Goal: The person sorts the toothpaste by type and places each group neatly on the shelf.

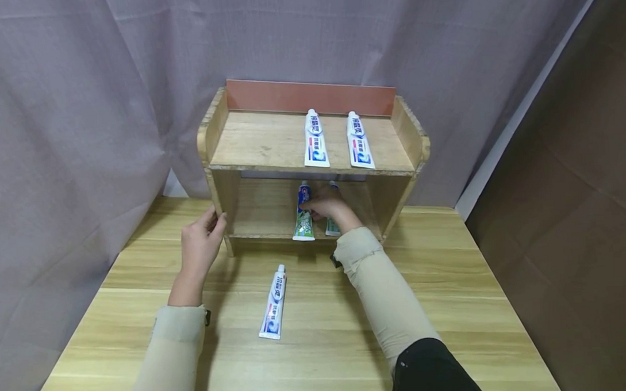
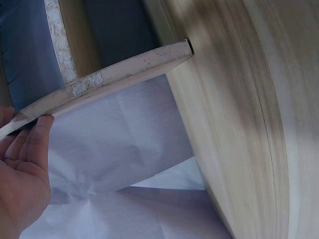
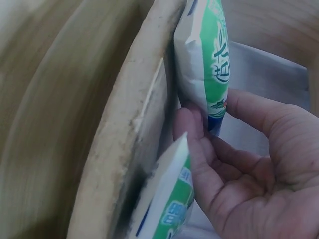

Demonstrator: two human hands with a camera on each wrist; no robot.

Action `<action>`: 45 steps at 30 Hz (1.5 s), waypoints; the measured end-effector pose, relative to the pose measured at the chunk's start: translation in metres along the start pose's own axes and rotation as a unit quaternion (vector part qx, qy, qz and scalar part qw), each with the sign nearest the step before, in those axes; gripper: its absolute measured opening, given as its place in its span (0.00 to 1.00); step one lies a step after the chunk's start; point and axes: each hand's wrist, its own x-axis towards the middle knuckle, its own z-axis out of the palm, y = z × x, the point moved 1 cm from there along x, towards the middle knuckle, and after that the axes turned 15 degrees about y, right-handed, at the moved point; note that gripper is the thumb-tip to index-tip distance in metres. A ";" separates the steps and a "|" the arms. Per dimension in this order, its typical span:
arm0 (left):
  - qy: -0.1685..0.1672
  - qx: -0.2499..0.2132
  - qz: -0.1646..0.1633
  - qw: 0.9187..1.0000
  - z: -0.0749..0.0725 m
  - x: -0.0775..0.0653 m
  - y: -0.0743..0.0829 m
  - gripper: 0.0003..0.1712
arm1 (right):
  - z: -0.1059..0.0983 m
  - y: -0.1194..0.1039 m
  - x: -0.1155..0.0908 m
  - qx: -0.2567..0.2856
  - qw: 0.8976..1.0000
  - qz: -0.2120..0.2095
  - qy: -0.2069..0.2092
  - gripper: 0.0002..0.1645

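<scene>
A small two-tier wooden shelf stands on the table. My left hand grips the front edge of its left side panel, the thumb on one face and the fingers on the other. Reaching into the lower tier, my right hand pinches a blue and green toothpaste tube between thumb and fingers. In the right wrist view this tube rises above the fingertips, close to the board's edge. A second green toothpaste tube lies just right of it, partly hidden by the hand.
Two white toothpaste tubes lie side by side on the upper tier. Another white toothpaste tube lies on the wooden table in front of the shelf. A grey curtain hangs behind, and a brown panel stands at right.
</scene>
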 end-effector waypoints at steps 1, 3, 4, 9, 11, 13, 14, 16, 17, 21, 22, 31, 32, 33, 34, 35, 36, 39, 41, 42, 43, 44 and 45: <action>-0.001 0.000 -0.001 1.000 0.000 0.000 0.000 0.20 | 0.000 0.000 0.001 -0.002 1.000 -0.004 0.003 0.35; -0.003 -0.001 -0.004 1.000 0.000 -0.001 0.000 0.20 | 0.000 0.001 0.002 -0.004 1.000 -0.010 0.009 0.37; -0.004 -0.002 -0.005 1.000 0.000 -0.001 0.000 0.20 | 0.000 0.001 0.002 -0.003 1.000 -0.012 0.011 0.37; -0.005 -0.005 -0.005 1.000 0.001 -0.002 0.001 0.19 | 0.002 0.004 0.003 -0.012 1.000 -0.015 0.023 0.36; -0.002 -0.004 -0.002 1.000 0.000 -0.002 0.001 0.19 | 0.003 0.004 0.003 -0.022 0.999 -0.026 0.030 0.38; 0.000 -0.003 -0.001 1.000 0.000 -0.001 0.001 0.19 | 0.003 0.004 0.003 -0.030 0.998 -0.040 0.037 0.41; 0.001 -0.003 0.000 1.000 0.000 -0.001 0.002 0.19 | 0.003 0.004 0.003 -0.033 0.998 -0.047 0.041 0.42; 0.003 -0.003 0.001 1.000 0.000 -0.001 0.002 0.19 | 0.004 0.004 0.003 -0.041 0.996 -0.061 0.043 0.46; 0.003 -0.004 0.001 1.000 0.000 -0.001 0.002 0.19 | 0.004 0.004 0.003 -0.043 0.996 -0.064 0.043 0.47; 0.002 -0.006 -0.004 1.000 -0.001 -0.001 0.002 0.19 | 0.004 0.004 0.003 -0.068 0.994 -0.079 0.043 0.45; 0.001 -0.005 -0.006 1.000 -0.001 -0.001 0.002 0.19 | 0.003 0.003 0.003 -0.074 0.993 -0.084 0.045 0.44; 0.009 -0.001 -0.015 1.000 0.000 0.007 0.001 0.19 | -0.006 -0.010 0.004 -0.135 0.972 -0.158 0.109 0.31; 0.009 -0.001 -0.013 1.000 -0.001 0.008 0.001 0.19 | -0.007 -0.010 0.002 -0.146 0.968 -0.167 0.120 0.27; 0.006 -0.001 -0.011 1.000 -0.001 0.008 0.000 0.20 | -0.008 -0.010 0.000 -0.153 0.965 -0.172 0.128 0.24; 0.004 -0.002 -0.010 1.000 -0.001 0.008 0.001 0.20 | -0.009 -0.010 -0.003 -0.164 0.960 -0.183 0.136 0.22; 0.002 -0.004 -0.008 1.000 -0.001 0.008 0.001 0.20 | -0.010 -0.009 -0.006 -0.173 0.956 -0.191 0.143 0.22; 0.000 -0.005 -0.006 1.000 -0.001 0.007 0.001 0.20 | -0.010 -0.008 -0.010 -0.177 0.952 -0.200 0.149 0.22; -0.001 -0.007 -0.003 1.000 0.000 0.005 0.001 0.19 | -0.011 -0.005 -0.024 -0.176 0.947 -0.219 0.154 0.23; 0.002 -0.007 -0.003 1.000 0.000 0.004 0.001 0.19 | -0.010 -0.003 -0.033 -0.166 0.947 -0.230 0.151 0.22; 0.003 -0.006 -0.002 1.000 0.000 0.003 0.001 0.18 | -0.009 -0.003 -0.037 -0.158 0.947 -0.237 0.147 0.21; 0.004 -0.006 -0.003 1.000 0.000 0.002 0.001 0.18 | -0.008 -0.003 -0.042 -0.156 0.947 -0.242 0.145 0.21; 0.005 -0.006 -0.003 1.000 0.000 0.002 0.000 0.18 | -0.007 -0.002 -0.045 -0.148 0.947 -0.248 0.142 0.20; 0.005 -0.006 -0.004 1.000 0.000 0.001 0.000 0.18 | -0.005 -0.002 -0.049 -0.141 0.946 -0.255 0.141 0.19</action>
